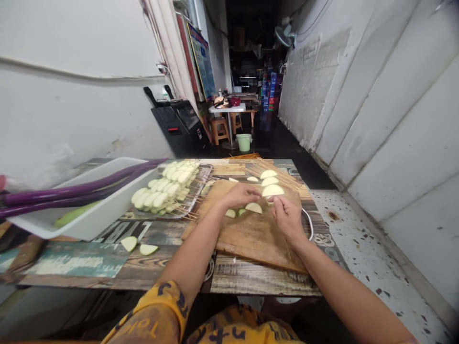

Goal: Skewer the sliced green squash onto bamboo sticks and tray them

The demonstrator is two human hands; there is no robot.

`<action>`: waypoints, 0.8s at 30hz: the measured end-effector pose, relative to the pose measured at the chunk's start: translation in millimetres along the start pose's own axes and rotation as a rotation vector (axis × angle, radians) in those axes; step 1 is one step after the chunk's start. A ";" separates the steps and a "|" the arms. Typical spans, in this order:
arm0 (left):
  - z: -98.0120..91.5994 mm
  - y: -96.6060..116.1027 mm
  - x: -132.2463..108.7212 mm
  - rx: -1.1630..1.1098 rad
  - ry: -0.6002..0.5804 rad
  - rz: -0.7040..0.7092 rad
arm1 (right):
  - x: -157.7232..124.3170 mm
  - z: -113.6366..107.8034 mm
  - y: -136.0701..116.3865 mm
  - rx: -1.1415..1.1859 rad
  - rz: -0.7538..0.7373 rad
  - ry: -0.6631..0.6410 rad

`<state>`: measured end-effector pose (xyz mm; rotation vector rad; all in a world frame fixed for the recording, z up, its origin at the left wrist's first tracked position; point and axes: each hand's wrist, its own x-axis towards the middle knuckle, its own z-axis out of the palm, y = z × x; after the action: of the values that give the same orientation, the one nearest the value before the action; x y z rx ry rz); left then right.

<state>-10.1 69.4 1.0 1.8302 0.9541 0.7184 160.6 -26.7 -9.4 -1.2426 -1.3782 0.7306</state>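
In my right hand (pixel 288 217) is a thin skewer, pinched between thumb and fingers; its shaft is mostly hidden. Pale half-round vegetable slices (pixel 273 191) are threaded in a row beyond the fingertips. My left hand (pixel 244 195) hovers just left of them, fingers loosely bent and slightly apart, with nothing visible in them. Just below its fingertips a loose half-round slice (pixel 254 208) lies on the wooden cutting board (pixel 251 236). More cut pieces (pixel 230 213) with green skin lie partly under the left hand.
Left of the board, a metal tray (pixel 205 177) bears piled skewered slices (pixel 165 188). A white bin (pixel 86 222) holds long purple eggplants (pixel 89 191). Two cut pieces (pixel 139 246) lie near the table's front edge. Bare skewers (pixel 283 174) lie behind the board.
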 end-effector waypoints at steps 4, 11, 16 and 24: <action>10.0 14.3 2.6 -0.305 0.183 -0.039 | -0.2 -0.2 -1.7 0.002 0.010 -0.004; 43.3 36.8 4.0 -0.923 0.110 -0.172 | 1.4 2.7 4.2 0.019 0.027 -0.091; 44.6 34.1 9.6 -1.076 0.363 -0.218 | 2.8 7.2 16.9 0.005 -0.023 -0.124; 42.3 31.7 8.2 -1.147 0.250 -0.352 | 2.5 7.9 18.9 -0.044 -0.144 -0.078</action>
<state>37.5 48.1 13.3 0.5671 0.7283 0.9918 158.6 -17.7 -27.9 -1.1455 -1.5382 0.6574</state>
